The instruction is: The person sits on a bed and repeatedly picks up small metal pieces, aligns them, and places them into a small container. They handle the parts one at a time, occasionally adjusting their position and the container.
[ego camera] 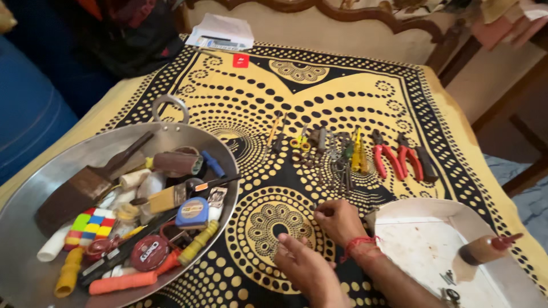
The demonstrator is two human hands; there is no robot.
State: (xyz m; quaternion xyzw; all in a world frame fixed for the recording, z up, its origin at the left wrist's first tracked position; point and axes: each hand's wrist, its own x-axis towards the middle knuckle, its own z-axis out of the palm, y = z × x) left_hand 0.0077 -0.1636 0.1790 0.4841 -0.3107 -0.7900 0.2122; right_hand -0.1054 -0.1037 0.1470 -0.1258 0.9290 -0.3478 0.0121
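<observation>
1. The right hand [338,219] is hovering low over the patterned cloth [319,85] at lower centre of the frame, its fingers [321,211] curled together as if pinching something tiny; what sits between them is too small to tell.
2. The left hand [305,268] is lying just below and left of it, at the bottom edge, fingers stretched loosely and slightly apart, holding nothing that shows.
3. A red thread [358,245] is wrapping the right wrist.
4. Just above the hands, a row of small tools is lying across the middle of the cloth: yellow-handled scissors [300,142], a cluster of grey metal bits [337,162], yellow-handled screwdrivers [358,154] and two red-handled pliers [395,157].
5. At lower right, a white tray [422,251] is sitting beside the right forearm, carrying a brown bottle with a red tip [488,248] lying on its side and some small metal pieces [448,285].
6. At left, a large steel pan [34,182] is holding a wide paintbrush [80,191], a colourful cube puzzle [90,225], a blue tape measure [192,213], orange and yellow handles [123,281] and other oddments.
7. At upper centre, a white packet [221,31] is resting at the cloth's far edge.
</observation>
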